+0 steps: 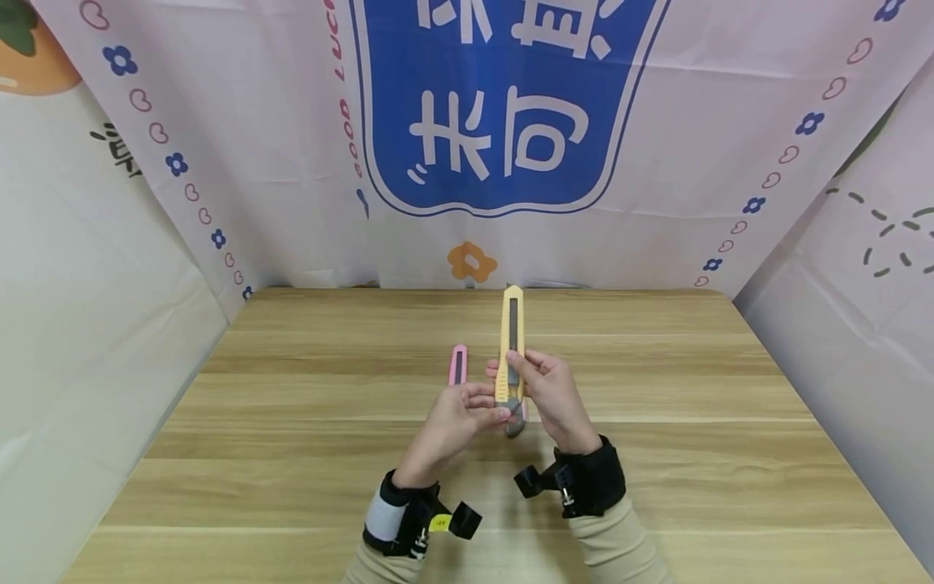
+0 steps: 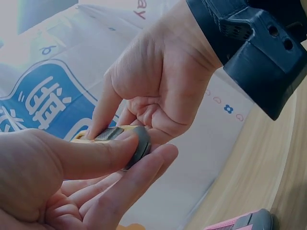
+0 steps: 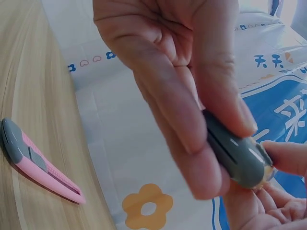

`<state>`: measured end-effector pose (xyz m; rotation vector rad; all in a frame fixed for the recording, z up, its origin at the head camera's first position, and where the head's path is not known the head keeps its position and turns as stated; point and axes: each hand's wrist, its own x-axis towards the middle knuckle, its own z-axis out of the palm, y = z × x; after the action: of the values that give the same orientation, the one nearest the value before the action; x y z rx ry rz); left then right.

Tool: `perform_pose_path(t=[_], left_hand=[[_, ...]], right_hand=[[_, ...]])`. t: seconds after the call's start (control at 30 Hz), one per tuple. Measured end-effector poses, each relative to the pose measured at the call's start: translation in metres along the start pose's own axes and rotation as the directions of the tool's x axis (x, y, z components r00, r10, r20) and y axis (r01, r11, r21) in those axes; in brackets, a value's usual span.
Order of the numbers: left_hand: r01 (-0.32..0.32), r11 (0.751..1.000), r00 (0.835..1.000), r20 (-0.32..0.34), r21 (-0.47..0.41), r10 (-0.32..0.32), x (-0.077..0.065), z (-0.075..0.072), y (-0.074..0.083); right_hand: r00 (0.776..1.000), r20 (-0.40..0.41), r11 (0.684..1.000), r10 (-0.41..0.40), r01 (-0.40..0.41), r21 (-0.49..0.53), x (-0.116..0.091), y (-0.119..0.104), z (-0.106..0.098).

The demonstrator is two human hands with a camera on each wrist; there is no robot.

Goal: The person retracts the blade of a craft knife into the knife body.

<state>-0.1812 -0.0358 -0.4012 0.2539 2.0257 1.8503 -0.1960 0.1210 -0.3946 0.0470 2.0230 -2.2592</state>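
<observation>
A yellow utility knife [image 1: 502, 341] with a dark grey end cap [image 3: 235, 155] is held up in both hands, its length pointing away from me. My left hand [image 1: 454, 418] pinches the lower end, with the thumb across the grey cap. Higher on the body my right hand [image 1: 558, 393] grips the knife, its thumb pressing on the front near the grey slider. Below lies a pink utility knife [image 3: 45, 172] with a grey end and slider, on the wooden table; in the head view its lower part is hidden behind my left hand.
The wooden table [image 1: 292, 454] runs back to a white cloth backdrop [image 1: 292, 203] with a blue printed sign and flowers. Pale cloth walls [image 1: 87, 324] stand at both sides. Each wrist carries a black strap with a small camera [image 1: 464, 520].
</observation>
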Motion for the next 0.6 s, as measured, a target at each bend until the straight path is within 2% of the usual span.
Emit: perform_pose_path(t=[0.23,0.43,0.6], left_hand=[[-0.016,1.000,0.998,-0.055,-0.010,0.016,-0.0003,-0.0006,-0.0001],[0.027,0.999,0.999,-0.042,-0.047,-0.029,-0.0021,-0.0052,0.0016],[0.030,0.999,0.999,-0.037,-0.030,-0.031,-0.0026,-0.0044,0.0016]], right_hand=[[0.998,-0.015,0.998,0.059,-0.059,0.006,0.0018,0.0016,0.0022],[0.998,-0.038,0.999,0.041,-0.041,0.005,0.0013,0.0031,0.0056],[0.996,-0.085,1.000,0.015,-0.013,0.028,0.0002,0.0047,0.0080]])
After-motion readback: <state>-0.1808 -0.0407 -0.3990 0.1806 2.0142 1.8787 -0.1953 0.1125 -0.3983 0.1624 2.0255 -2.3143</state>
